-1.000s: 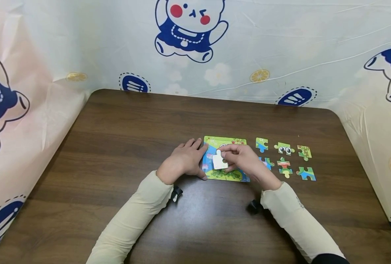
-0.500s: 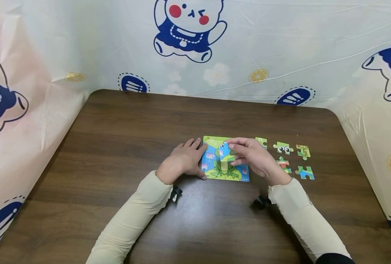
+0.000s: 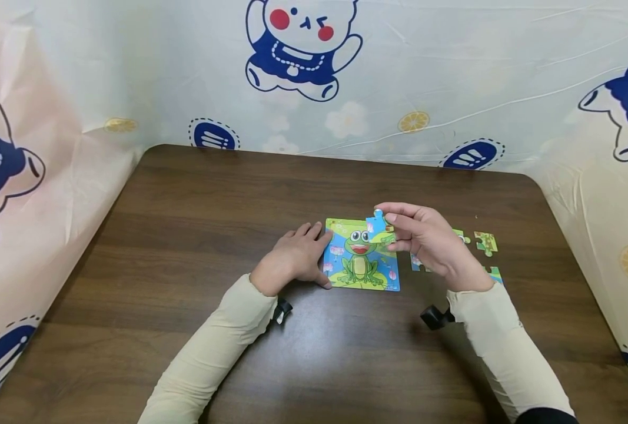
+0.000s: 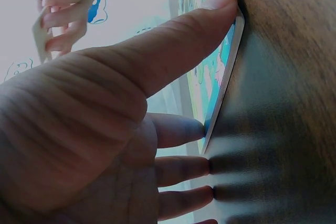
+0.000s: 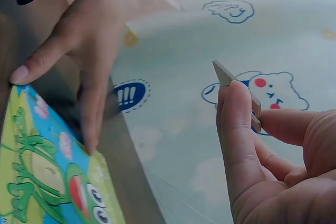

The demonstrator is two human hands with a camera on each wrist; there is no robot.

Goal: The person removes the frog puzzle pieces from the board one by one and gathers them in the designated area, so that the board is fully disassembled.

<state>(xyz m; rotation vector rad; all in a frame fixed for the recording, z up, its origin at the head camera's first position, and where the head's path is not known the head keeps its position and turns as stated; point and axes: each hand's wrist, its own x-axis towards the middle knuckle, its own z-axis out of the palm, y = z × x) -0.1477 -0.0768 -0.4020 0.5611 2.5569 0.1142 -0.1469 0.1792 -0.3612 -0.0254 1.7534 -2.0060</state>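
A square picture board (image 3: 360, 271) printed with a green frog lies on the table. My left hand (image 3: 294, 259) rests beside its left edge, fingers spread, thumb and fingertips touching the rim; the left wrist view shows the thumb (image 4: 184, 43) against the board's edge. Above the board's upper right corner, my right hand (image 3: 432, 244) pinches a blue and yellow-green jigsaw piece (image 3: 378, 228) between thumb and fingers, raised off the board. Seen edge-on in the right wrist view, the jigsaw piece (image 5: 241, 92) looks thin.
Several loose jigsaw pieces lie right of the board, such as a green and brown one (image 3: 486, 243) and a blue-green one (image 3: 496, 274); my right hand partly covers them. The brown table (image 3: 229, 194) meets a cartoon-printed sheet (image 3: 176, 59) at its far edge.
My right hand has turned the jigsaw piece from its white back to its printed face and lifted it up and right, uncovering the frog. The left hand stays in place.
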